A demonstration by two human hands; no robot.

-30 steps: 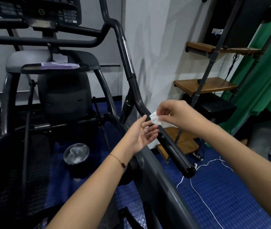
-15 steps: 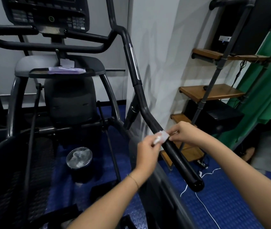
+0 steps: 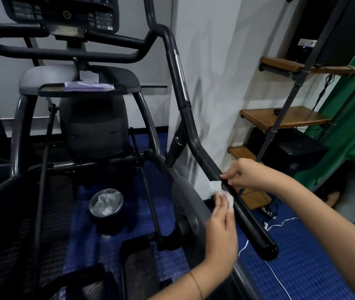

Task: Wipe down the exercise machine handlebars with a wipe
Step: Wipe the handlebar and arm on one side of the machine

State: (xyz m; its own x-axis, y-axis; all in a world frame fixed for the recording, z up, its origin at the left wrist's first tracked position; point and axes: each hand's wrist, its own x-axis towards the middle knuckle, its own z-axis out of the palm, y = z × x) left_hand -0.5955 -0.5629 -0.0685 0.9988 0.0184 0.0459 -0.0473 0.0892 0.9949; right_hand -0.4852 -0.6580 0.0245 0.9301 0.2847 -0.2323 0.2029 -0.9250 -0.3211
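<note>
1. The wipe (image 3: 221, 190) is a small white wad draped over the near side of the right handlebar (image 3: 232, 198), about midway down its lower black grip, between the fingertips of the two hands.
2. Judged from this, the step in hand is setting the wipe around the bar; the wiping stroke itself looks about to begin or only just under way.
3. The next move calls for closing the wipe round the tube and sliding it along the grip, toward the capped end below the fingers or up toward the bend above them, with steady pressure so the wad does not slip off.
4. The left hand (image 3: 222, 230) reaches up from below, thumb and fingers pinched closed on the wipe's lower part, pressing it against the bar.
5. The right hand (image 3: 240, 174) comes in from the far side, across the bar; its fingers are curled, fingertips pinching the wipe's upper edge at the tube.
6. The console and the left handlebars, well beyond the fingers, appear untouched.
</note>
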